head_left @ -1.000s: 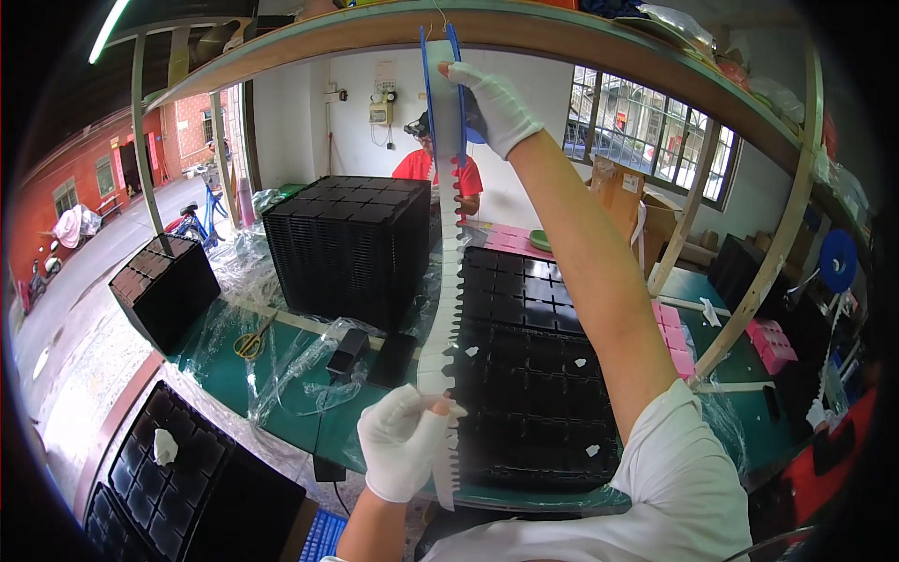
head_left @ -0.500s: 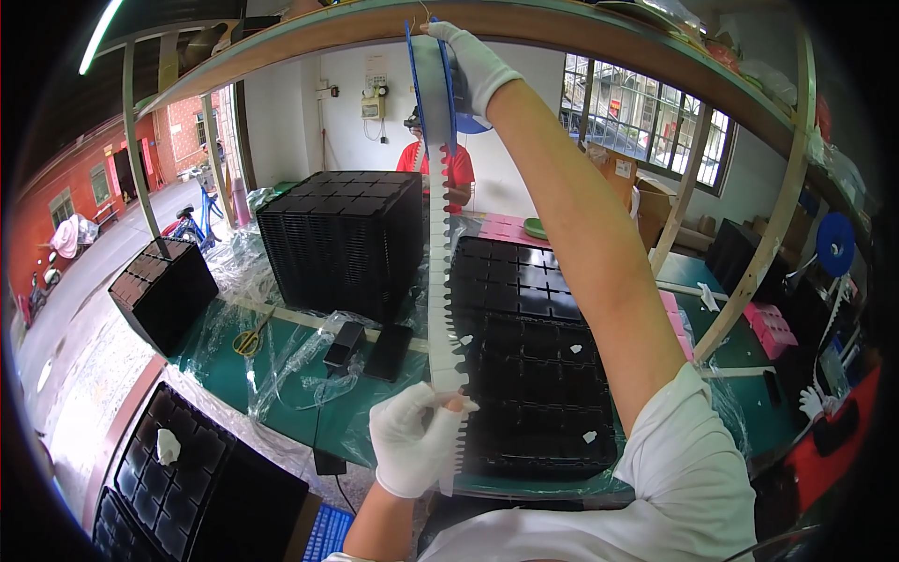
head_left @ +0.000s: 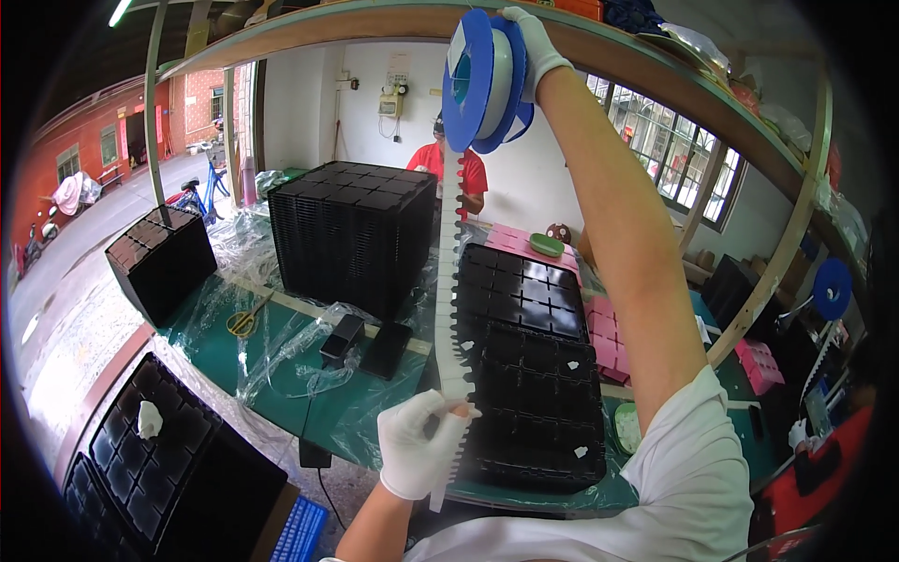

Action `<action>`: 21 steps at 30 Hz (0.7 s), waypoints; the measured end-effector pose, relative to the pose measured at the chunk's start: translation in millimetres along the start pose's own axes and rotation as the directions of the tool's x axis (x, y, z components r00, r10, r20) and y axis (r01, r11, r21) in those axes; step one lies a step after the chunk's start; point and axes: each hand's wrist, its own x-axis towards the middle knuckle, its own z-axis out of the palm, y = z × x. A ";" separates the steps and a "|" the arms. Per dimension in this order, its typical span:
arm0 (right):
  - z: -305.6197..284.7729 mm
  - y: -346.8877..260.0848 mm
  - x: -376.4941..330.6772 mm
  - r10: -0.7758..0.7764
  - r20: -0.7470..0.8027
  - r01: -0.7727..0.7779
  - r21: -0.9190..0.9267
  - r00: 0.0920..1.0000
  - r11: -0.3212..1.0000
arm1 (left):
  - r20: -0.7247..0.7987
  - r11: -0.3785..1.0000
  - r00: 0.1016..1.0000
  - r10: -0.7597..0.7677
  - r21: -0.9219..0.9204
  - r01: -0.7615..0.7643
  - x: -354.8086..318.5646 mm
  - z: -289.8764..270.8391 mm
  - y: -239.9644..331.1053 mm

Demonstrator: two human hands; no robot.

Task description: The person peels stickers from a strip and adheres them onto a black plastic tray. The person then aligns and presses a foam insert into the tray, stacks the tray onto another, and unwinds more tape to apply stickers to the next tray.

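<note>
the left hand, gloved white, pinches the lower end of a white tape, a short tail hanging below the fingers; the tape runs straight up from that grip, over a black tray on the green table, to a blue reel; the right hand, also gloved, is closed on the reel's far side, arm stretched high under the shelf; left of the tape lie scissors and crumpled plastic film; beyond stands a tall stack of black trays; farthest, a person in red behind it.
</note>
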 end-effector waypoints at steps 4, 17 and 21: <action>7.8 -5.2 19.9 0.095 0.125 -0.103 0.061 0.988 0.993 | -0.043 1.000 0.999 0.003 0.008 -0.003 0.5 -8.7 -0.3; 24.7 9.6 -1.0 -0.061 0.187 0.083 -0.110 0.980 0.990 | -0.110 0.982 0.984 -0.138 -0.144 0.121 4.3 -19.9 -20.6; 32.5 11.5 5.2 0.029 0.068 -0.018 -0.154 0.997 0.988 | -0.120 0.993 0.991 -0.059 -0.111 0.046 7.8 -21.5 -32.3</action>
